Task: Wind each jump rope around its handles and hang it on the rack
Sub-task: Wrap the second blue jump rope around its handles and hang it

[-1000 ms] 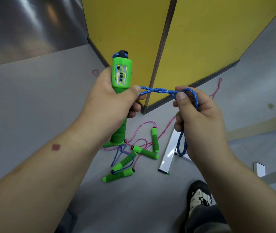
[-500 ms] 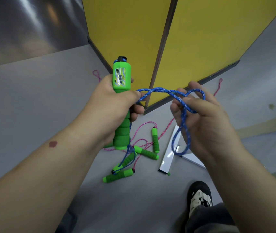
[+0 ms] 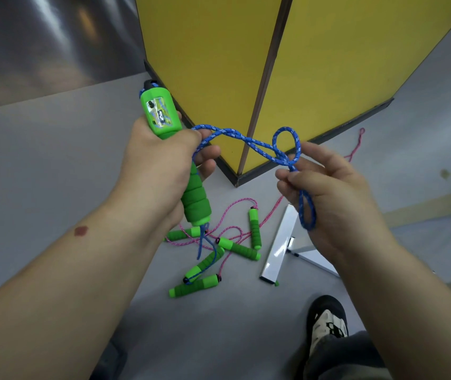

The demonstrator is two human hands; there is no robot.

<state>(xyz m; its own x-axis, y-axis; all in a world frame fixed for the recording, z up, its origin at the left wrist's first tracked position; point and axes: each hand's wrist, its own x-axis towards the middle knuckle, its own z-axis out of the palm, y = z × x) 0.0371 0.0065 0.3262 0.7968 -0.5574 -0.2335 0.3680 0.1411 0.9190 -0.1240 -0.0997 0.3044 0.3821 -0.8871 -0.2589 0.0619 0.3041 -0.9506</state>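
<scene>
Green foam jump-rope handle (image 3: 176,163) gripped upright in left hand (image 3: 155,165). Braided blue rope (image 3: 249,141), looped, pinched by right hand (image 3: 328,198). Other green handles (image 3: 219,259) scattered on grey floor (image 3: 40,160) below.

The left hand (image 3: 153,163) grips a green handle (image 3: 175,157) (counter window facing up), tilted. Its blue rope (image 3: 249,141) runs across to the right hand (image 3: 328,198), which pinches a loose knotted loop. More green-handled ropes (image 3: 219,250) lie tangled on the grey floor (image 3: 40,160) near the yellow partition's (image 3: 328,64) corner.
</scene>
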